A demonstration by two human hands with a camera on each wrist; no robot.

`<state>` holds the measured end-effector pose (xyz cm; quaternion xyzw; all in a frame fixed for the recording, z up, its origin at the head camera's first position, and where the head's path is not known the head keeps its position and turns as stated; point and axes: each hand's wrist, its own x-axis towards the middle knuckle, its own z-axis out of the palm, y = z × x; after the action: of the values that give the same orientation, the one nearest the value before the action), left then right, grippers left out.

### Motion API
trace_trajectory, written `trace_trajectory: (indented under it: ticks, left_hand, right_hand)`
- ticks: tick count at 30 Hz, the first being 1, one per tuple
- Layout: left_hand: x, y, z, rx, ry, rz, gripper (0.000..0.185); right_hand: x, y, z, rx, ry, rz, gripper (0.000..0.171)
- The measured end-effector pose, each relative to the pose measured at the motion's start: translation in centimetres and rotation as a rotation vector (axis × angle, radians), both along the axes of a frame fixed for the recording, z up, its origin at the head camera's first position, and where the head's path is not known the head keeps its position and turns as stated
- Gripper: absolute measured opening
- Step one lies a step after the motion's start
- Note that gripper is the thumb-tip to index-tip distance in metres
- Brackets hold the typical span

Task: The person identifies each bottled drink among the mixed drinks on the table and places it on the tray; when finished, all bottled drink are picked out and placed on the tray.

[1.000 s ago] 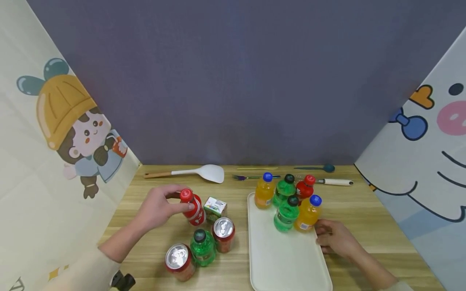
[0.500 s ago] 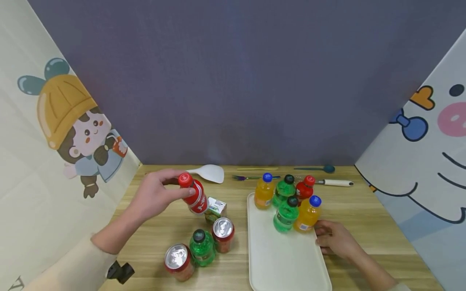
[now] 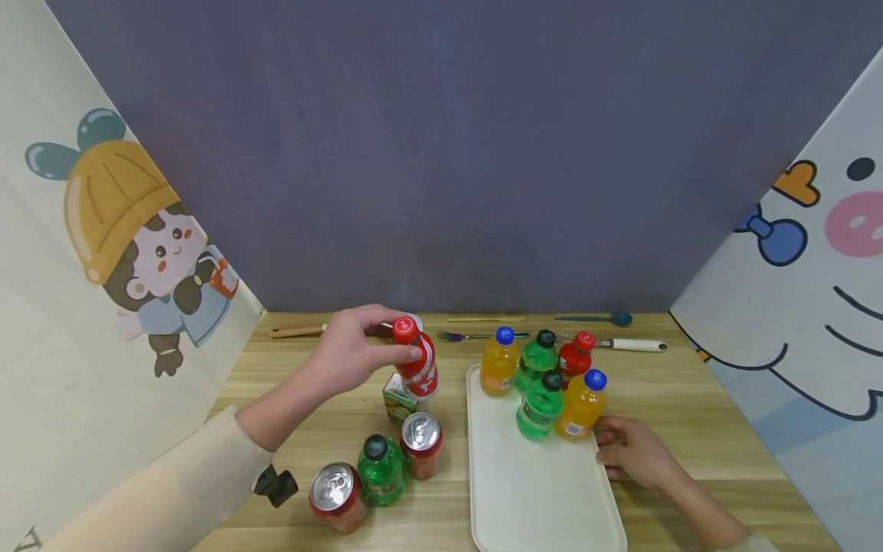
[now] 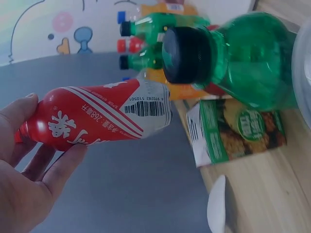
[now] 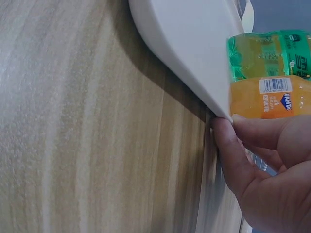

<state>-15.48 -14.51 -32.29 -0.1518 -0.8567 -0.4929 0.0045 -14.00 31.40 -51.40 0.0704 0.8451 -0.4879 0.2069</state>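
Left hand (image 3: 348, 360) pinches the red bottle (image 3: 417, 366) near the cap, thumb and fingers curled round its neck. The bottle hangs tilted above the juice box (image 3: 396, 399), at about 9 o'clock from the tray (image 3: 545, 498).

Right hand (image 3: 631, 454) rests at the tray's 3 o'clock edge. Wrist view shows the thumb pressed to the rim (image 5: 214, 104), just beside the orange bottle (image 5: 269, 102). Other fingers: cannot tell.

Progress, as I judge it: five bottles stand at the tray's 12 o'clock end; the red one is in the air, not yet over the tray.

Left on the table: green bottle (image 3: 379, 469), two cans (image 3: 421, 443) (image 3: 334, 494), juice box.
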Motion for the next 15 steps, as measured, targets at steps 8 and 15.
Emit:
trace_trajectory:
  ticks: [8, 15]
  left_hand:
    - [-1.8, 3.7, -1.2, -0.014, -0.063, -0.084, 0.041]
    - [-2.8, 6.8, -2.7, -0.086, -0.096, -0.178, 0.029]
  right_hand:
    - [0.2, -0.1, 0.2, -0.013, 0.013, 0.003, 0.063]
    - [0.4, -0.2, 0.5, -0.022, 0.036, 0.02, 0.06]
